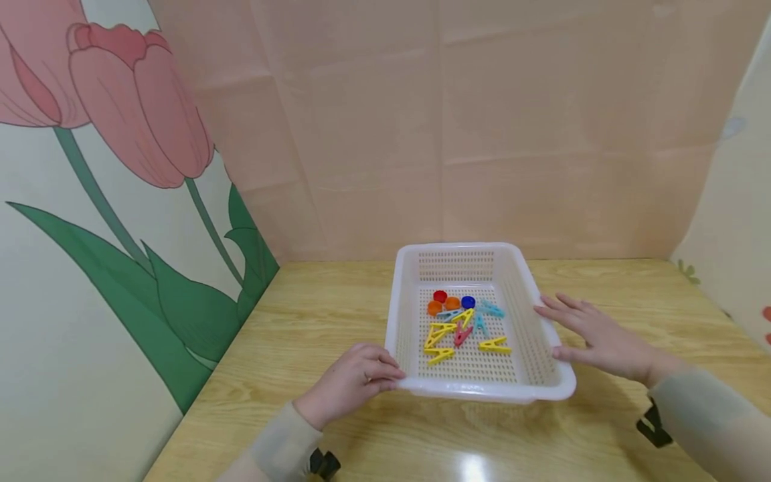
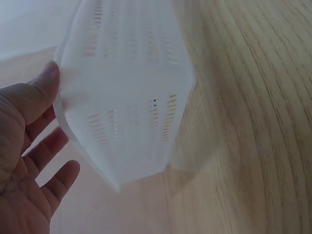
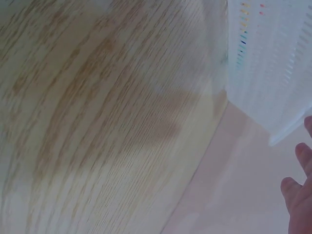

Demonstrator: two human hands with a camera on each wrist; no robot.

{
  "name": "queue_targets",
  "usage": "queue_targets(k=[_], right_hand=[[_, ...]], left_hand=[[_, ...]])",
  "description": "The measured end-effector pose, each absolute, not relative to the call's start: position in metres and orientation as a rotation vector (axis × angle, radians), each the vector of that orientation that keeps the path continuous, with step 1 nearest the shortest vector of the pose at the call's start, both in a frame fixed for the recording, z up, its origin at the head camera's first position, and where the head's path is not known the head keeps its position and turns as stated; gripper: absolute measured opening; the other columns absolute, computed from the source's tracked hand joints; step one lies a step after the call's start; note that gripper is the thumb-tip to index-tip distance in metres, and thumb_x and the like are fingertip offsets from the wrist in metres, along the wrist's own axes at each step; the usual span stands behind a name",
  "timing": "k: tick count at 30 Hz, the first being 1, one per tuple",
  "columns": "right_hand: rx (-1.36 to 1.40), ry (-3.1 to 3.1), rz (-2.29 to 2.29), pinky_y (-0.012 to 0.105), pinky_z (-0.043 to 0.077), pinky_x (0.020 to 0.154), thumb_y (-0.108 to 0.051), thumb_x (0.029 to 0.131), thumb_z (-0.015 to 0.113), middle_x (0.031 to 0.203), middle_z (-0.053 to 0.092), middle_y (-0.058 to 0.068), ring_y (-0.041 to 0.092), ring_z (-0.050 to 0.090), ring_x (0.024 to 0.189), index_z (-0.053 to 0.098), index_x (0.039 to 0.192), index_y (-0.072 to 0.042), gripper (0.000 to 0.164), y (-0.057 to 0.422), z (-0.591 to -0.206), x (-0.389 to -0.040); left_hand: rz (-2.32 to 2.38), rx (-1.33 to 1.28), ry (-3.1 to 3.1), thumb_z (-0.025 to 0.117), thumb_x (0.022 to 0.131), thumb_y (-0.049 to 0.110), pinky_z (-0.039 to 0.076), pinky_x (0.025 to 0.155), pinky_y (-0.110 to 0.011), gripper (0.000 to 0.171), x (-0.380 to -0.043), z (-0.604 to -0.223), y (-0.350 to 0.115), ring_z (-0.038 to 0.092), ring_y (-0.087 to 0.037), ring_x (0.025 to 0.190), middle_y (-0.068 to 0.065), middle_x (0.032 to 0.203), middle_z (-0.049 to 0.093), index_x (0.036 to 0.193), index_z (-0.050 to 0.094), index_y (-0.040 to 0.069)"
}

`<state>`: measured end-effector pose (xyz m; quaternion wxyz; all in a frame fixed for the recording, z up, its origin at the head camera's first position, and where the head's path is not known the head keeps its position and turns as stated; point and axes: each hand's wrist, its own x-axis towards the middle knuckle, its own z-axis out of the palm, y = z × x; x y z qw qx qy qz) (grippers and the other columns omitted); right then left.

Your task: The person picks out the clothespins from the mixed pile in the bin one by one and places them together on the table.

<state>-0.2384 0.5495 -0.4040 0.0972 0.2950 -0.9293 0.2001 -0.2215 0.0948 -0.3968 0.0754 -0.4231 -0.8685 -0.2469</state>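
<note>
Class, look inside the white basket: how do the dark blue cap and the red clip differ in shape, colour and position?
Shape: the dark blue cap is round and compact, while the red clip is long and narrow.
Colour: the dark blue cap is deep blue; the red clip is pinkish red.
Position: the dark blue cap lies farther back than the red clip.
Shared: both lie inside the white basket.

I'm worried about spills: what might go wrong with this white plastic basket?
The right hand only touches the rim of the white plastic basket with extended fingers, so that side may slip if lifted.
The left hand is at the near left corner, so uneven lifting could tip it.
The clothespins and bottle caps lie loose inside; tilting might slide them.
</note>
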Motion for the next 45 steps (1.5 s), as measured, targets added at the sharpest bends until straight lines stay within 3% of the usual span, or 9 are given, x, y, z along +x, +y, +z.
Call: queue_targets(k=[9,15,25,45], right_hand=[[0.867,-2.725,0.521,0.044,0.002,0.114,-0.033,0.083,0.072,0.153,0.033,0.01,0.027,0.015,0.144,0.041,0.147,-0.02,0.073,0.551,-0.406,-0.237],[0.872,-2.69,0.48,0.037,0.002,0.114,-0.033,0.082,0.073,0.151,0.037,0.01,0.018,0.015,0.144,0.042,0.146,-0.02,0.073,0.551,-0.405,-0.238],[0.836,-2.749,0.56,0.063,0.012,0.109,-0.032,0.083,0.072,0.151,0.036,0.011,0.036,0.022,0.142,0.042,0.146,-0.02,0.071,0.551,-0.403,-0.237],[0.832,-2.756,0.64,0.073,0.021,0.096,-0.031,0.082,0.074,0.15,0.038,0.011,0.044,0.024,0.138,0.044,0.145,-0.02,0.071,0.548,-0.401,-0.238]], left_hand=[[-0.814,-1.34,-2.584,0.07,0.088,0.029,0.045,0.091,-0.03,0.022,-0.229,-0.39,0.095,0.056,-0.009,0.105,0.007,0.109,0.064,0.105,0.076,0.017],[-0.918,-1.291,-2.603,0.068,0.09,0.024,0.047,0.087,-0.029,0.021,-0.245,-0.371,0.101,0.057,-0.01,0.104,0.005,0.109,0.064,0.108,0.074,0.013],[-0.896,-1.217,-2.658,0.067,0.092,0.024,0.048,0.082,-0.031,0.022,-0.28,-0.348,0.12,0.059,-0.016,0.101,0.003,0.107,0.065,0.109,0.073,0.013],[-0.936,-1.089,-2.846,0.064,0.093,0.032,0.047,0.089,-0.03,0.023,-0.335,-0.311,0.186,0.056,-0.011,0.105,0.008,0.11,0.065,0.11,0.072,0.019]])
